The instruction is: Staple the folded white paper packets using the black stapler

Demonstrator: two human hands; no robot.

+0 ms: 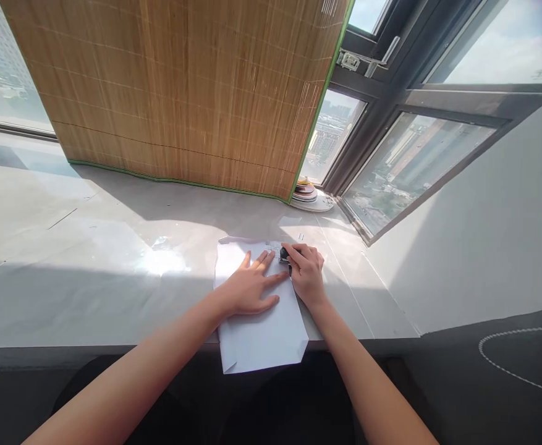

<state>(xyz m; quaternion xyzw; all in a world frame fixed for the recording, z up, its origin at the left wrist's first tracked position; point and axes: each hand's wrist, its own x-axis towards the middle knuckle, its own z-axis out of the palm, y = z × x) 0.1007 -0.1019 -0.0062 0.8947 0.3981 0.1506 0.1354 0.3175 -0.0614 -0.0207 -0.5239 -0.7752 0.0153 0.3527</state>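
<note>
White paper (pixel 264 343) lies on the grey ledge, its near end hanging over the front edge with folded corners. Spread flat on it, my left hand (pixel 251 287) presses the sheet with fingers apart. My right hand (pixel 306 272) is closed around a small black and metallic tool (pixel 283 253) at the paper's upper right edge; the tool looks like a stapler, but my fingers hide much of it. Small dark marks show on the paper near the tool.
A bamboo blind (pixel 182 93) hangs behind the ledge (pixel 89 309). Stacked round discs (pixel 314 203) sit in the window corner. Two tiny strips (pixel 301 237) lie beyond my right hand. A white wall (pixel 493 216) rises at the right, with a looped cord (pixel 507 334) below.
</note>
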